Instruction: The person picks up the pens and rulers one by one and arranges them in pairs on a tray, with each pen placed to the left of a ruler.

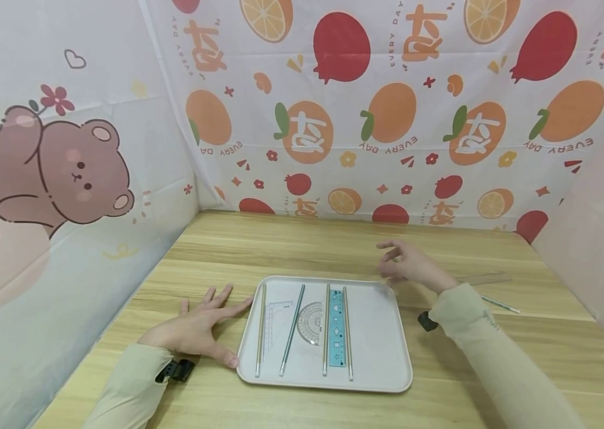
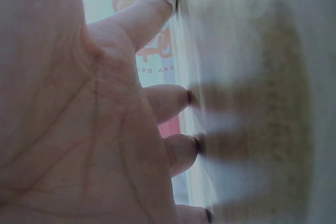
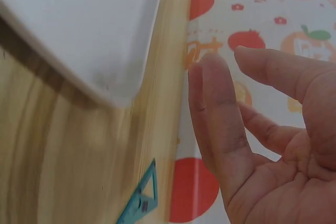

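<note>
My left hand has its fingers spread at the left rim of a white tray, with thumb and index fingertip right at the edge. Over the tray's far right corner hovers my right hand, slightly blurred, its fingers loosely bent and nothing between them. From left to right the tray bears a gold pencil, a clear set square, a green pencil, a clear protractor, a second gold pencil, a teal ruler and a third gold pencil.
On the wooden table, right of the tray, lie a flat see-through strip and a green pencil, partly behind my right arm. A teal triangular piece shows in the right wrist view. Printed cloth walls the back and sides.
</note>
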Available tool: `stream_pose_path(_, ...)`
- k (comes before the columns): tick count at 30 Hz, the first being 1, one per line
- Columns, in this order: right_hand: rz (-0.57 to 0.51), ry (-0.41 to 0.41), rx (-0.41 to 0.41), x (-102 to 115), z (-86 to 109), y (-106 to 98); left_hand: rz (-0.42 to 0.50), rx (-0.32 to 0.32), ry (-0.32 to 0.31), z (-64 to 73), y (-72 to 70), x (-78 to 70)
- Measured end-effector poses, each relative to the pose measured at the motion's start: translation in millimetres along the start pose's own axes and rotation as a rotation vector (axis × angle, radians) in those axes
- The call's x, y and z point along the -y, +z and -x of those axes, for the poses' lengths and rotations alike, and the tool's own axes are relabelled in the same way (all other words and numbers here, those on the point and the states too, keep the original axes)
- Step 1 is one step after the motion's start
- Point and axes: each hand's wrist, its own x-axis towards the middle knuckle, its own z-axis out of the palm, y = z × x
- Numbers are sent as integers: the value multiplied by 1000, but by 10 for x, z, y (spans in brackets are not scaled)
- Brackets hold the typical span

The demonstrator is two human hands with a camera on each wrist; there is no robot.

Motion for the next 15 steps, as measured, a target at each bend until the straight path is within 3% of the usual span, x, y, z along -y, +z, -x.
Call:
stream_pose_path(7,-21,-4,-22,-97,-45,-126,10,7,6,-1,-1,-16)
stream_pose_path(15,-43,68,-71,-172,-140,-268,5,7,-8,-7,-9,-21)
